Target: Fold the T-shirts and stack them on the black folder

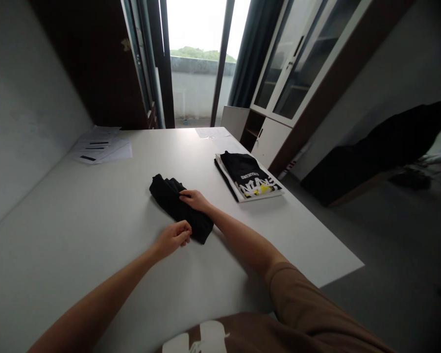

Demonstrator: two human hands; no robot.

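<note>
On the white table (132,206) lies a folded black garment (169,200), its far end bunched and uneven; its exact kind does not show. My right hand (195,200) rests across the middle of it, fingertips and thumb closed on the fabric. Beside the garment's near left edge, my left hand (174,239) is curled with the fingers tucked in. What those fingers hold, if anything, is hidden.
Toward the right edge of the table is a stack of folded T-shirts (244,171), a printed black one on top. Printed papers (103,147) lie at the far left, and another sheet (209,133) at the far edge. A glass-fronted cabinet (286,63) stands beyond.
</note>
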